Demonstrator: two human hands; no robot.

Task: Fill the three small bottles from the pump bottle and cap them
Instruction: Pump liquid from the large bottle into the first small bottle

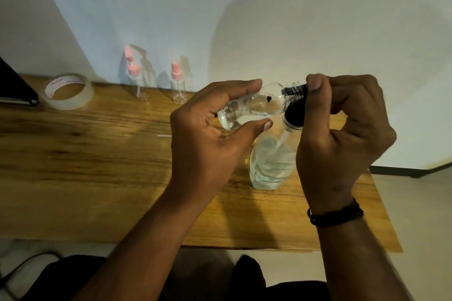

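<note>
Left hand (208, 134) gripped a small clear bottle (249, 107) tipped near horizontal, thumb under, fingers over, its threaded mouth against the black pump head (294, 115). Right hand (342, 129) curled round that pump head, thumb pressing near the nozzle. Pump bottle (271, 161) stood on the wooden table (97, 166) just below both hands, clear liquid inside. Small bottle held some liquid and looked light, thin, rigid plastic, likely slippery if wet; best held mid-body. Two more small bottles with pink spray caps, one (138, 80) and another (178, 83), stood well apart at the wall, seemingly empty. Tape roll (69, 91) sat far left.
</note>
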